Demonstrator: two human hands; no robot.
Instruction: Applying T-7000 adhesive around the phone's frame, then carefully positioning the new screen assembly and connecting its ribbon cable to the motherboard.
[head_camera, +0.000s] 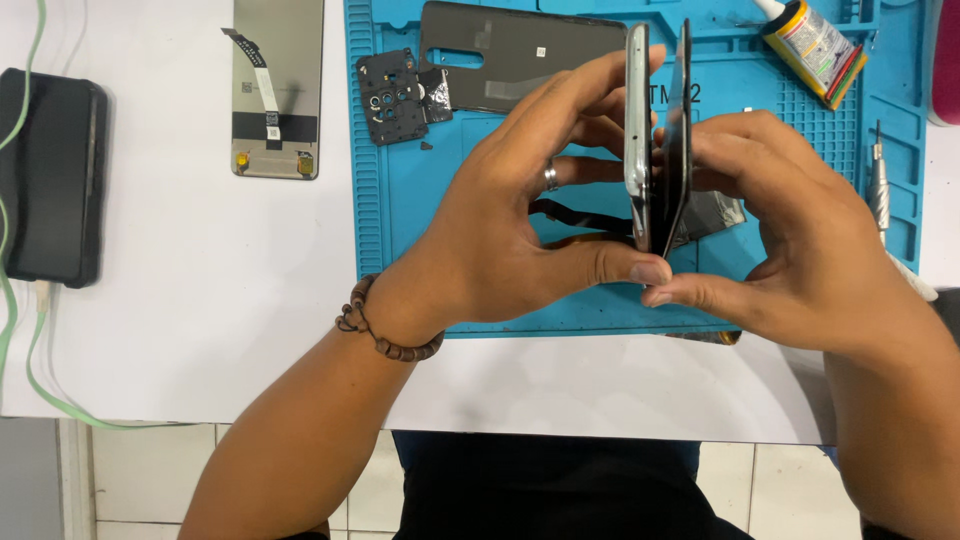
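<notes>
Head view: both hands (660, 240) around phone frame (637, 140)

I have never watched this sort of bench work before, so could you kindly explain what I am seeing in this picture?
This is one view from a camera worn on the person's head, looking down at their own two bare hands over a white table. The left hand, with a ring and a bead bracelet, holds a silver-edged phone frame edge-on. The right hand holds a thin dark screen panel close beside it; the two parts spread apart at the top. Beneath lies a blue rubber work mat carrying a dark grey phone back cover, a small black camera bracket and a glue bottle. To the left lie a spare display panel and a black flat device.
</notes>
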